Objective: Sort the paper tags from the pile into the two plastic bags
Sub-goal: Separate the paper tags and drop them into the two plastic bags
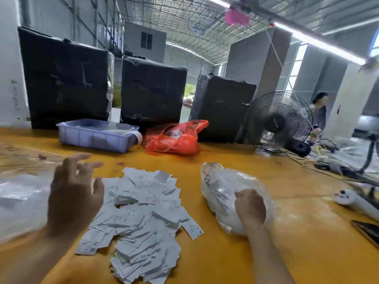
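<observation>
- Pile of paper tags (141, 210) sits mid-table on the yellow table (256, 253), near edge, between the two hands. Still large; I'd judge sorting far from done.
- Left hand (74, 193) is raised above the pile's left edge, fingers spread and loose, nothing in it that I can see. It's blurred, so a tag hidden behind the palm can't be ruled out.
- Right hand (250, 207) is clenched into a fist, resting at or in the near end of the right plastic bag (223, 193). Can't tell whether it holds tags or bag film, or nothing at all.
- Left plastic bag (18, 199) lies at the far left, blurred, partly behind the left hand. Contents unreadable.
- Risks from here:
  - Fan (277, 121) stands at far right facing the table. If running, it could scatter loose tags; can't tell if it spins.
  - Some tags show "XS"; most print is too small to read. Misreading one puts it in the wrong bag.
  - Right bag mouth could collapse if the fist lets go, and tags would spill beside it.
  - Tags at the near edge could be swept off by a forearm.
- Also on the table: blue tray (96, 138), red bag (174, 138), both far side, well apart from the pile.
</observation>
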A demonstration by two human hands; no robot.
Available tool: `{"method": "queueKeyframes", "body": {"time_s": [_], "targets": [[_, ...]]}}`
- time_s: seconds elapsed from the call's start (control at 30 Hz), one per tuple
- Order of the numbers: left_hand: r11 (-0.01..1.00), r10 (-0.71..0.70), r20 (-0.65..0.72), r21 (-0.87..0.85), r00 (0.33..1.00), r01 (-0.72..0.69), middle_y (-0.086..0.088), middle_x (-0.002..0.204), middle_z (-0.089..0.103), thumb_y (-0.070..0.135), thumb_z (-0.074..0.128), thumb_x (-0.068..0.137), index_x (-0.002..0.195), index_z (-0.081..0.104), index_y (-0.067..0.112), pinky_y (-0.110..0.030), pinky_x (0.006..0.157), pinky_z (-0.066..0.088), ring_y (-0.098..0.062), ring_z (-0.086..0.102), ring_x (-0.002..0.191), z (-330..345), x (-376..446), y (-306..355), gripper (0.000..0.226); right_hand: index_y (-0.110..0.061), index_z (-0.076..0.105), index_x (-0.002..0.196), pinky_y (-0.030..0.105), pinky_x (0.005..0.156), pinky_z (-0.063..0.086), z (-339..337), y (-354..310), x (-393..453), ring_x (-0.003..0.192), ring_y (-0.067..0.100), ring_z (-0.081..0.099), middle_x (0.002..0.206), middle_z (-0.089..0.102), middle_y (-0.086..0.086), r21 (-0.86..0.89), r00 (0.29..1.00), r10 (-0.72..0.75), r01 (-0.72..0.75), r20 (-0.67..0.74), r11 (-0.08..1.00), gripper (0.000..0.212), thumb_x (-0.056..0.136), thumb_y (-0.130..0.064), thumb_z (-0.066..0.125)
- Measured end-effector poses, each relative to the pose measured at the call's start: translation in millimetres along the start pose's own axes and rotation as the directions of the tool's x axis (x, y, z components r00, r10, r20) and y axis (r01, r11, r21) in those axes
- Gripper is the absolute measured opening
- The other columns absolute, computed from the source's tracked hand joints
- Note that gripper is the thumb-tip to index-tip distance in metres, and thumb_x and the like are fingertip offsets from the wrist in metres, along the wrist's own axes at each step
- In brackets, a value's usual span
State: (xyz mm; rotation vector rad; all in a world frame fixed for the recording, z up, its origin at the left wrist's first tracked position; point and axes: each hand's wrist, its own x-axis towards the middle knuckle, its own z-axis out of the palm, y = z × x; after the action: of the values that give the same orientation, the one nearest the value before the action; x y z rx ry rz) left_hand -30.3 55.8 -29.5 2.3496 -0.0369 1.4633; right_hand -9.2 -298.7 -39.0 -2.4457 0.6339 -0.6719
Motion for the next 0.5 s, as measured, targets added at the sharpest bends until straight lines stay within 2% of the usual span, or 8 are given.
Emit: {"method": "queueKeyframes", "body": {"time_s": [0.1, 0.2, 0.27, 0.3, 0.33, 0.4, 0.43, 0.5], "targets": [[0.975, 0.212, 0.173, -0.11, 0.962, -0.195, -0.023, 0.101, 0.062, -0.014, 0.079, 0.055, 0.091, 0.069, -0.002, -0.05, 0.07, 0.053, -0.039, 0.061, 0.082, 4.6, -22.9, 38.1, 0.039, -0.017, 0.049, 0.052, 0.021, 0.047, 0.027, -3.5, -2.0, -2.3, 0.059, 0.02, 0.047, 0.055, 0.051, 0.0, 0.098, 0.996, -0.042, 0.05, -0.08, 0.994, 0.041, 0.092, -0.007, 0.056], [0.935, 0.285, 0.247, -0.283, 0.926, -0.213, -0.015, 0.095, 0.067, -0.011, 0.081, 0.059, 0.089, 0.07, 0.002, -0.033, 0.074, 0.053, -0.029, 0.065, 0.083, 8.4, -28.3, 48.2, 0.034, -0.013, 0.064, 0.056, 0.021, 0.051, 0.041, -11.6, -23.3, -13.3, 0.059, 0.017, 0.058, 0.061, 0.066, 0.001, 0.407, 0.982, -0.13, 0.174, -0.134, 0.896, 0.028, 0.083, -0.01, 0.071], [0.886, 0.198, 0.32, -0.463, 0.927, -0.03, -0.003, 0.092, 0.069, 0.006, 0.077, 0.074, 0.091, 0.069, 0.012, -0.013, 0.07, 0.049, -0.01, 0.065, 0.079, 6.1, -34.2, 58.0, 0.019, -0.013, 0.067, 0.056, 0.018, 0.048, 0.044, -17.2, -48.9, -32.5, 0.053, 0.011, 0.058, 0.058, 0.067, -0.001, 0.736, 0.983, -0.182, 0.097, 0.037, 0.67, 0.02, 0.074, -0.014, 0.077], [0.832, 0.104, 0.407, -0.535, 0.907, 0.145, 0.005, 0.091, 0.07, 0.025, 0.073, 0.08, 0.092, 0.067, 0.02, -0.008, 0.065, 0.047, -0.004, 0.065, 0.077, 5.0, -35.3, 61.7, 0.015, -0.012, 0.069, 0.059, 0.017, 0.047, 0.044, -17.4, -60.8, -44.2, 0.051, 0.01, 0.056, 0.059, 0.068, 0.002, 0.837, 0.951, -0.252, -0.012, 0.178, 0.547, 0.015, 0.07, -0.018, 0.078], [0.741, 0.02, 0.538, -0.574, 0.843, 0.349, 0.01, 0.089, 0.07, 0.047, 0.068, 0.08, 0.093, 0.065, 0.026, -0.009, 0.063, 0.047, -0.001, 0.065, 0.079, 4.9, -34.0, 63.9, 0.024, -0.01, 0.071, 0.063, 0.018, 0.048, 0.045, -14.6, -70.9, -54.7, 0.052, 0.01, 0.056, 0.062, 0.069, 0.006, 0.877, 0.891, -0.335, -0.127, 0.306, 0.463, 0.014, 0.067, -0.022, 0.078], [0.519, -0.032, 0.754, -0.549, 0.656, 0.655, 0.009, 0.086, 0.072, 0.076, 0.056, 0.065, 0.093, 0.067, 0.026, -0.016, 0.066, 0.05, 0.0, 0.065, 0.082, 6.9, -32.2, 63.4, 0.058, -0.006, 0.072, 0.07, 0.02, 0.049, 0.044, -6.2, -86.2, -75.3, 0.054, 0.013, 0.057, 0.067, 0.069, 0.01, 0.863, 0.734, -0.493, -0.254, 0.467, 0.437, 0.021, 0.068, -0.027, 0.075], [0.439, -0.012, 0.802, -0.532, 0.597, 0.724, 0.007, 0.086, 0.073, 0.079, 0.054, 0.06, 0.093, 0.07, 0.022, -0.021, 0.069, 0.051, -0.003, 0.067, 0.08, 7.3, -31.2, 64.2, 0.068, -0.005, 0.072, 0.073, 0.02, 0.049, 0.043, -2.3, -90.9, -84.1, 0.055, 0.013, 0.057, 0.069, 0.069, 0.01, 0.85, 0.659, -0.563, -0.247, 0.499, 0.465, 0.021, 0.073, -0.026, 0.073], [0.342, 0.034, 0.819, -0.549, 0.573, 0.763, -0.002, 0.076, 0.071, 0.073, 0.059, 0.062, 0.091, 0.074, 0.016, -0.027, 0.071, 0.051, -0.011, 0.066, 0.072, 5.5, -30.0, 62.7, 0.065, -0.005, 0.072, 0.078, 0.019, 0.051, 0.043, 3.7, -98.0, -98.6, 0.058, 0.012, 0.059, 0.074, 0.07, 0.01, 0.834, 0.544, -0.654, -0.181, 0.526, 0.521, 0.019, 0.087, -0.02, 0.065]]}}
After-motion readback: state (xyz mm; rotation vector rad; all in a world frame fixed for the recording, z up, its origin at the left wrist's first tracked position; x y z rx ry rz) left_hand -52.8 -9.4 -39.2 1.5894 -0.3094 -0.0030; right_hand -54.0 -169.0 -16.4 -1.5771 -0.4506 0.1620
